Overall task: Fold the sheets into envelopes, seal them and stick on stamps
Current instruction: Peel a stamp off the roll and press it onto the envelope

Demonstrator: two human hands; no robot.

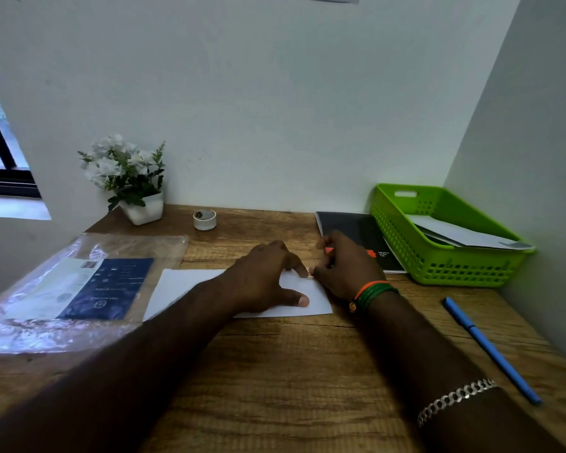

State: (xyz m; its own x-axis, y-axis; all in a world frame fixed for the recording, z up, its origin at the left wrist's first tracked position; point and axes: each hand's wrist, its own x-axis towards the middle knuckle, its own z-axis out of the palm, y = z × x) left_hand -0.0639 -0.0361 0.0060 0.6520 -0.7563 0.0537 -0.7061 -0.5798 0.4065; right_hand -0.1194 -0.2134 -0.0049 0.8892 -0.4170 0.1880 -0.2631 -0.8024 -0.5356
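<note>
A white folded sheet (pixel 183 286) lies flat in the middle of the wooden desk (pixel 275 371). My left hand (pixel 262 276) rests on its right half, with the thumb and forefinger spread and pressing the paper down. My right hand (pixel 343 266) is at the sheet's upper right corner, fingers curled, its fingertips meeting my left forefinger at the paper's edge. Whether it pinches the corner or something small is hidden by the fingers.
A clear plastic packet with a blue card (pixel 79 289) lies at the left. A potted white flower (pixel 128 178) and a small white roll (pixel 205 219) stand at the back. A black notebook (pixel 356 230), a green basket (pixel 402 237) holding papers and a blue pen (pixel 490 349) are on the right.
</note>
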